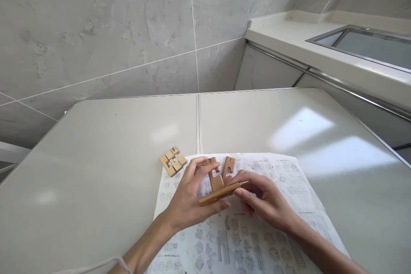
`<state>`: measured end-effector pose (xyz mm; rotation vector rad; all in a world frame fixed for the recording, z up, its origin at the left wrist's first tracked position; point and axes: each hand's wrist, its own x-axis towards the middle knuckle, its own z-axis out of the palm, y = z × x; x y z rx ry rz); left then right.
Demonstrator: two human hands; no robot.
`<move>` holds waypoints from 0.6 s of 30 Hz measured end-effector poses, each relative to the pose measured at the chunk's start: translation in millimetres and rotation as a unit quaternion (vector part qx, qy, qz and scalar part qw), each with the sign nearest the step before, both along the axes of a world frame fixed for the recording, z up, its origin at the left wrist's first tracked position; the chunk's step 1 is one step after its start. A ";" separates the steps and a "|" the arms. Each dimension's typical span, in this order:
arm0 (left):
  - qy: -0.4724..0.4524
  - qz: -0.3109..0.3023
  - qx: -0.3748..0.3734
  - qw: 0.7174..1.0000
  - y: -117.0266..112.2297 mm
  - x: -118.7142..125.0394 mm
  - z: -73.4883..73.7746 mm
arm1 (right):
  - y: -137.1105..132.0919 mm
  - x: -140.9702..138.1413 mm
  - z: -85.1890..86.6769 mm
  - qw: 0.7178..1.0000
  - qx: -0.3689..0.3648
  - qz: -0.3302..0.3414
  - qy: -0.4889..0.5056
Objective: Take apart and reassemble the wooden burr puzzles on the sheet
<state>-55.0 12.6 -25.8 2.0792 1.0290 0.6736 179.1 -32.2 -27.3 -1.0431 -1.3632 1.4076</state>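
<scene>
My left hand [189, 199] is closed around notched wooden puzzle pieces, above a printed sheet. A wooden bar [215, 195] lies crosswise between my two hands, its left end against my left palm. Behind that bar rises a notched piece [215, 183] with a dark mark at its top, where my left fingers touch it. Another notched piece [229, 164], also marked at the top, slants up beside it. My right hand [265, 200] pinches the bar's right end between thumb and fingers. How the pieces join is partly hidden by my fingers.
A paler assembly of wooden pieces [173, 161], marked 3, lies at the sheet's upper left corner. The creased paper sheet [257, 227] carries small printed diagrams. Beneath is a glossy pale table [96, 171] with a seam. A white cable [96, 264] crosses by my left forearm.
</scene>
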 end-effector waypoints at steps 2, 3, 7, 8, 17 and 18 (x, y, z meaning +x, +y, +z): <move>0.012 -0.021 0.016 1.000 -1.4 0.5 -0.4 | -0.3 1.8 -0.8 1.000 -0.019 -0.007 0.013; 0.018 -0.030 0.030 0.999 -2.1 0.9 -0.8 | -0.5 2.9 -1.1 0.999 -0.028 -0.008 0.021; 0.037 -0.028 0.105 0.993 -2.3 2.5 -3.0 | 0.1 6.6 -1.2 0.996 -0.059 0.006 0.059; 0.040 -0.024 0.125 0.991 -1.9 2.7 -3.5 | 0.6 7.0 -0.9 0.996 -0.065 0.012 0.066; 0.073 0.007 0.237 0.969 0.4 3.2 -10.8 | 2.7 6.1 -2.6 0.987 -0.104 0.069 0.102; 0.076 0.010 0.239 0.968 0.3 3.2 -11.6 | 2.6 5.9 -3.1 0.986 -0.108 0.074 0.105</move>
